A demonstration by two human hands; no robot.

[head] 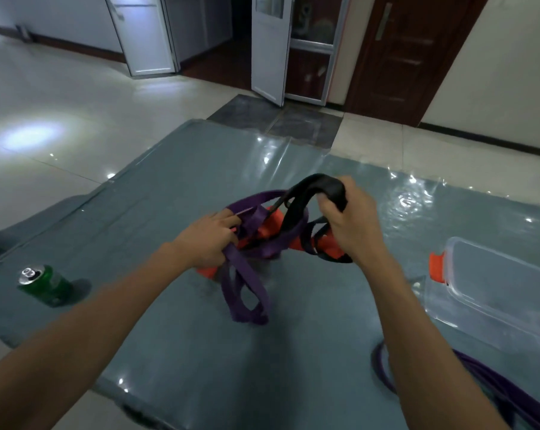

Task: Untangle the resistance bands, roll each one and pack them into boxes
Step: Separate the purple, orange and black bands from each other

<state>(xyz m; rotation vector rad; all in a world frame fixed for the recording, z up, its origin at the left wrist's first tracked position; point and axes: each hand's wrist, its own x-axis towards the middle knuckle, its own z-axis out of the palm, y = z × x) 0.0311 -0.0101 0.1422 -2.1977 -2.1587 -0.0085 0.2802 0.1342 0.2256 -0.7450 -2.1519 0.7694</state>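
A tangle of resistance bands hangs between my hands above the grey table (pixel 175 187). My left hand (pixel 208 240) grips the purple band (pixel 247 293), whose loops droop down to the tabletop. My right hand (pixel 349 218) is closed around the black band (pixel 312 184), lifted in an arch above the knot. An orange band (pixel 270 226) is wound through the middle of the tangle. A clear plastic box (pixel 492 290) with an orange latch (pixel 437 268) sits at the right. Another purple band (pixel 486 383) lies on the table at the lower right, partly hidden by my right forearm.
A green drink can (pixel 43 283) stands near the table's left edge. A shiny clear film covers the tabletop. Beyond the table lie pale floor tiles, a white open door (pixel 268 48) and a dark wooden door (pixel 408 54).
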